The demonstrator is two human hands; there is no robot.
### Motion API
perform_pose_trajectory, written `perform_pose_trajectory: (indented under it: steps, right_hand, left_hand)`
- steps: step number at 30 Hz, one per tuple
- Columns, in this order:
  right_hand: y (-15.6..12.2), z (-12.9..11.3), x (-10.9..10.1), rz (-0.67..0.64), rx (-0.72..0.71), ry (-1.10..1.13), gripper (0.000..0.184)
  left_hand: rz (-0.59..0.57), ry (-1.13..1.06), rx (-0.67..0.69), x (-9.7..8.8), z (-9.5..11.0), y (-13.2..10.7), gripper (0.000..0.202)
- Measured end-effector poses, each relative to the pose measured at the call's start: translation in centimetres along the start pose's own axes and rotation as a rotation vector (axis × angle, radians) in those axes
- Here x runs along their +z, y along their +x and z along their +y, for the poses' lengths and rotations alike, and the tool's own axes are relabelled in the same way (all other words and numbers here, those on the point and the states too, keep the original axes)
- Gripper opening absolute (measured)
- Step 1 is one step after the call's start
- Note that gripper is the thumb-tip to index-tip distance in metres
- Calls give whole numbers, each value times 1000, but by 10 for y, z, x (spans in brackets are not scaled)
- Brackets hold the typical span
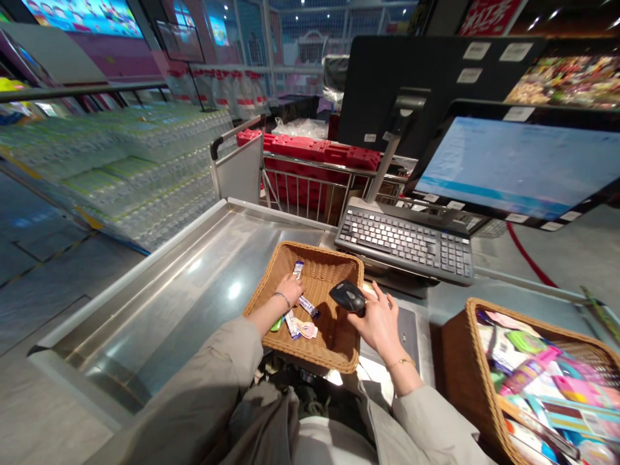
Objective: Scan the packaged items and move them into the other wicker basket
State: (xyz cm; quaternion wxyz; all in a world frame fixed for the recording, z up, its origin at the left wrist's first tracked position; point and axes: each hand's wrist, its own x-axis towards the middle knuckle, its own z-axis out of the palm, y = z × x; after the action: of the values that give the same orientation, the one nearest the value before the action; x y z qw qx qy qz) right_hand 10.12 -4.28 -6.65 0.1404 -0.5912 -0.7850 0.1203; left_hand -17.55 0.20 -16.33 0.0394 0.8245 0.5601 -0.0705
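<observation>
My left hand [289,289] reaches into a brown wicker basket [276,258], fingers bent and closed on a small purple-and-white wrapped snack bar [299,268]. Just right of the fingers is another wrapped bar [309,307]. Nearer to me lie a white-and-purple wrapper [292,325], a pink packet [307,330] and a bit of green packaging [278,324], partly under my wrist. Over the basket's right side, my right hand [380,320] grips a black handheld barcode scanner [347,296], its head pointing left. The scanner's handle is mostly hidden by my hand.
Beyond the basket are a black keyboard [404,242] and a lit monitor [523,168]. A second wicker basket [458,361], full of colourful packaged goods, stands at right. The metal counter [188,290] has a raised rim at left. A shopping cart [310,187] is behind it.
</observation>
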Motion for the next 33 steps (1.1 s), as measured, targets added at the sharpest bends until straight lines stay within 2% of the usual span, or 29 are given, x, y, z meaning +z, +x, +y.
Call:
perform_pose_trajectory:
  steps: [2, 8, 12, 15, 20, 25, 33]
  right_hand:
    - [1, 0, 0, -4, 4, -2, 34]
    - [3, -1, -2, 11, 0, 18, 35]
    - [2, 1, -4, 22, 6, 21, 37]
    - [2, 2, -5, 19, 18, 33, 37]
    - [1, 4, -8, 12, 31, 66, 35]
    - [1, 8, -12, 34, 42, 79, 34]
    - [-4, 17, -18, 76, 64, 97, 34]
  left_hand:
    - [-9, 44, 54, 7, 2, 2, 23]
    - [-40, 103, 196, 23, 17, 8, 35]
    - [-43, 88, 231, 25, 24, 8, 15]
    - [-39, 50, 234, 22, 25, 5, 22]
    - [-5, -36, 178, 8, 25, 1, 22]
    - [92, -157, 39, -18, 25, 3, 16]
    - [282, -530, -168, -53, 26, -6, 23]
